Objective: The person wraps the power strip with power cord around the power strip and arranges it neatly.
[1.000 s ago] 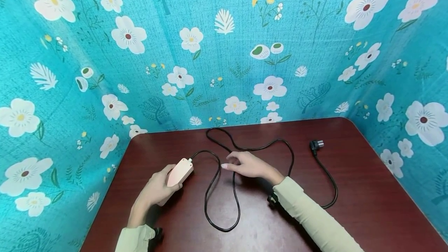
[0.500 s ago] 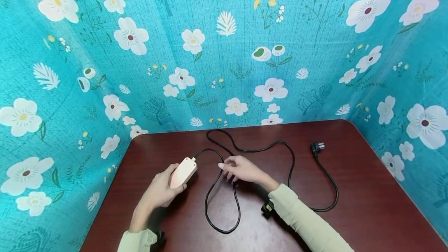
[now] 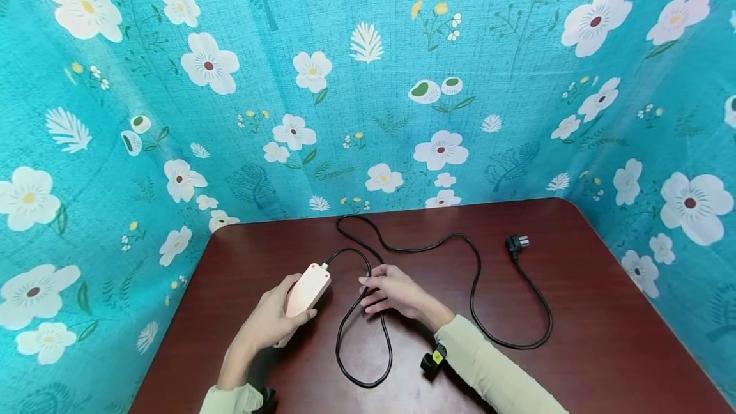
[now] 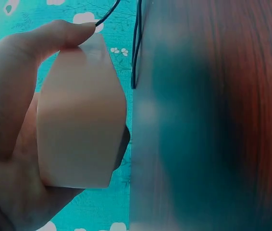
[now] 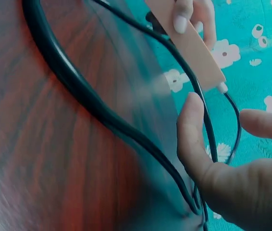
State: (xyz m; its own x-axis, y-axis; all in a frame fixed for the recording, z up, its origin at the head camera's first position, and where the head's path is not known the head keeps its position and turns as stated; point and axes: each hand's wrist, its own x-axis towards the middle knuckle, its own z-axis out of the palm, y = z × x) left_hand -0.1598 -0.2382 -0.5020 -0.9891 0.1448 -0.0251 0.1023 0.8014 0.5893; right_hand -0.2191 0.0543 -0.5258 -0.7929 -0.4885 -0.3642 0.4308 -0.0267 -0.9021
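Note:
My left hand [image 3: 267, 318] grips a pale pink power strip [image 3: 307, 291], tilted up over the left part of the table. In the left wrist view the power strip [image 4: 80, 125] shows a smooth side, thumb at its upper end. Its black cord [image 3: 368, 387] leaves the far end and loops across the table. My right hand [image 3: 399, 292] is at that loop. In the right wrist view the thumb and a finger are spread apart, with strands of the cord [image 5: 73, 82] running between and beside them. The black plug [image 3: 513, 245] lies at the right, pins pointing right.
The dark red wooden table [image 3: 604, 337] carries everything. A blue floral cloth [image 3: 368, 107] hangs along its back and sides. More cord curves toward the table's back edge. Small black cameras sit at both wrists, the right wrist camera [image 3: 434, 360] being plainer to see.
My left hand has shifted slightly right with the power strip. My right hand has come a little nearer to me, its fingers more spread around the cord. The plug stays put.

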